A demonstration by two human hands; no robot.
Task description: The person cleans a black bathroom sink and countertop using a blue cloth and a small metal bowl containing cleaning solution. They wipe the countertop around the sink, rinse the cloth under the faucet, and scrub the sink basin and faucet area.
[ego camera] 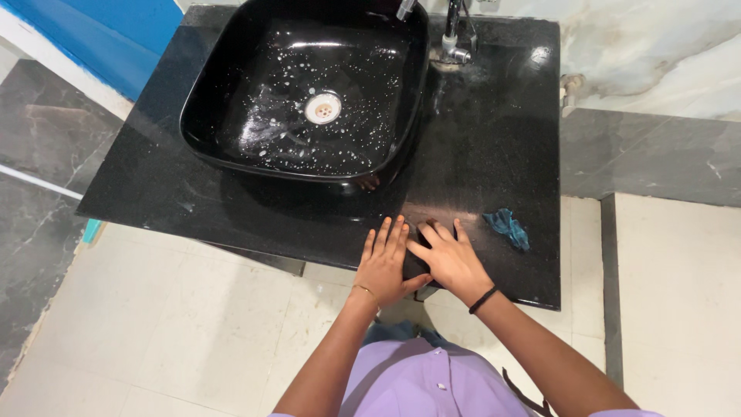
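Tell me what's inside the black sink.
The sink holds a round metal drain at its middle, with white droplets and streaks scattered over the bottom. Nothing else lies inside. The tap hangs over the far rim and covers a small part there.

My left hand [384, 266] and right hand [450, 261] lie flat side by side at the front edge of the black stone counter [494, 131]. Ahead and to the left, the black square basin [231, 100] fills most of the top. To the right, bare counter runs back to the tap [454, 35], broken only by a crumpled blue cloth [507, 227] near my right hand.
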